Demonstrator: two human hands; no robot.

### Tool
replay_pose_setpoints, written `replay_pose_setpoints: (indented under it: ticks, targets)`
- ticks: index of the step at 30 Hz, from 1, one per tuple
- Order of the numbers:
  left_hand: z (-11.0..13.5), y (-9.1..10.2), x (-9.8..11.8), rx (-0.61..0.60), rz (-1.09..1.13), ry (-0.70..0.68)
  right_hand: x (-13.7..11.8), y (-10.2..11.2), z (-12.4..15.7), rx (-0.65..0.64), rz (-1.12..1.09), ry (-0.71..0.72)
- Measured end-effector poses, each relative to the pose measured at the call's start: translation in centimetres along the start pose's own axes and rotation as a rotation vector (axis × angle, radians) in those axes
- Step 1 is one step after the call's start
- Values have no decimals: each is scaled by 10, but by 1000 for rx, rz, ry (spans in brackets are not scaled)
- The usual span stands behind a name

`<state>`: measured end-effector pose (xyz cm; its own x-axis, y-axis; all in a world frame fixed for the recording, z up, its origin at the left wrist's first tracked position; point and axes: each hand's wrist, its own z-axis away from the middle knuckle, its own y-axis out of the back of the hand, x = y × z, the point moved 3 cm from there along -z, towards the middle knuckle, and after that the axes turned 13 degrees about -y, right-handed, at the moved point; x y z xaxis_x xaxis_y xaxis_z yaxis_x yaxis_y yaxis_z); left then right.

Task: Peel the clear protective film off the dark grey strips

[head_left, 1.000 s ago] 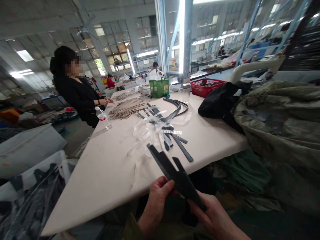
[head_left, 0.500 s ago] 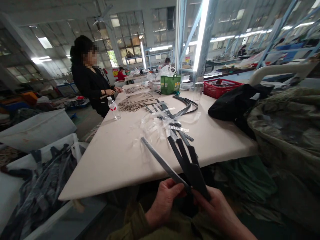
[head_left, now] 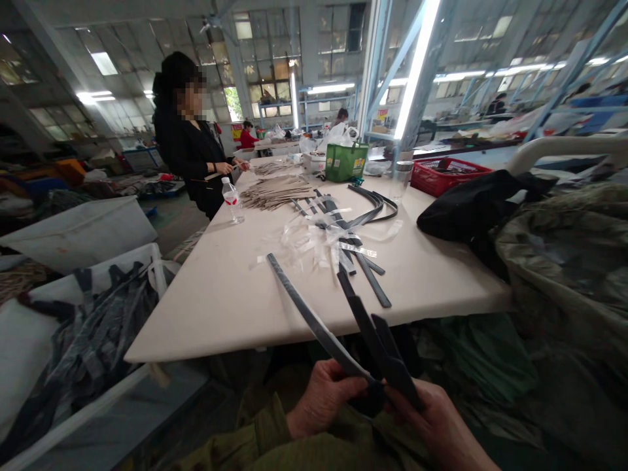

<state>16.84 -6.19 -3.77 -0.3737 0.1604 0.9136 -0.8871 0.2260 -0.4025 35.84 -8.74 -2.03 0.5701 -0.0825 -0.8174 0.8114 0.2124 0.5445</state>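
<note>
My left hand (head_left: 330, 396) pinches a long dark strip (head_left: 309, 318) between thumb and fingers; its far end reaches up over the table's front edge and looks wrapped in clear film. My right hand (head_left: 424, 409) is closed around a bunch of black strips (head_left: 375, 337) that fan upward. Both hands sit close together in front of my lap, and the strips' lower ends between them are partly hidden. On the table (head_left: 210, 320), beyond the hands, lie more dark strips (head_left: 370, 278) and crumpled clear plastic wrappers (head_left: 307, 235).
At left stands a white bin (head_left: 159, 278) full of film-wrapped dark strips. A bottle (head_left: 231, 201), a pile of tan strips (head_left: 279, 191), a green bag (head_left: 346, 162), a glass jar (head_left: 401, 180), a red basket (head_left: 444, 175) and a black bag (head_left: 466, 206) are on the table. A co-worker (head_left: 189, 144) stands at its left.
The view has shifted slightly, so the scene sits further right. The black strips in my right hand are bunched closer together and reach lower. My left hand still grips its strip.
</note>
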Motion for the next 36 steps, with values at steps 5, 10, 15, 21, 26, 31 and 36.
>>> replay_pose_setpoints:
  ticks: [5,10,15,21,26,31,36]
  targets:
    - [3,10,0,44,-57,-55,36,23,15,-20,-8,-68]
    - [7,-2,-7,-48,-45,12,35,7,12,48,3,-51]
    - [7,-7,-1,-90,-58,-27,17,2,7,-82,-25,-2]
    - [7,1,-14,-48,-103,-13,52,17,24,28,-15,-95]
    - [5,-7,-8,-99,-42,3,19,-9,2,-32,-35,17]
    - [2,3,15,53,90,79,9,15,-14,99,-320,-66]
    - [-1,6,31,151,302,195,-5,21,-13,184,-480,25]
